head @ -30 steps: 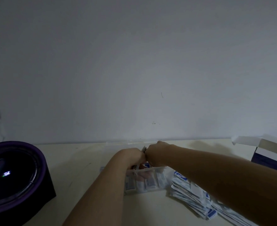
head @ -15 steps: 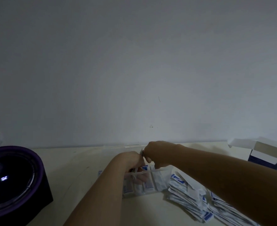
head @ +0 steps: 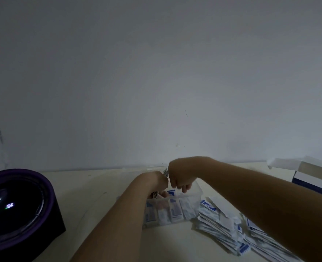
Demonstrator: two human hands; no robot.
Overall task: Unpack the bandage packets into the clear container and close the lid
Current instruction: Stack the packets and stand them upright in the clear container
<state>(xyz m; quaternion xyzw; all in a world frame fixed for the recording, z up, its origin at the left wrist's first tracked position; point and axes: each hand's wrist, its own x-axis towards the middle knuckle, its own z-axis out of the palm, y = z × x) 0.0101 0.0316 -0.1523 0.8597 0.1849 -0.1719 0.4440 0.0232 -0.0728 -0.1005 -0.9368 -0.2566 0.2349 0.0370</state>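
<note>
A clear container (head: 191, 200) stands on the table with several white-and-blue bandage packets upright inside it. Both hands meet just above its far side. My left hand (head: 153, 181) and my right hand (head: 180, 175) are curled, knuckle to knuckle, and together pinch a thin packet (head: 165, 172) whose edge sticks up between them. A loose heap of bandage packets (head: 230, 227) lies to the right of the container, partly under my right forearm. The container's lid is not clearly visible.
An opened white and dark blue cardboard box (head: 307, 175) stands at the far right. A round dark purple device (head: 14, 207) with a glossy black top sits at the left edge. A plain wall rises right behind the table.
Both hands have lifted slightly above the container while still holding the packet between them. The view has shifted a little; the container and heap stay in place.
</note>
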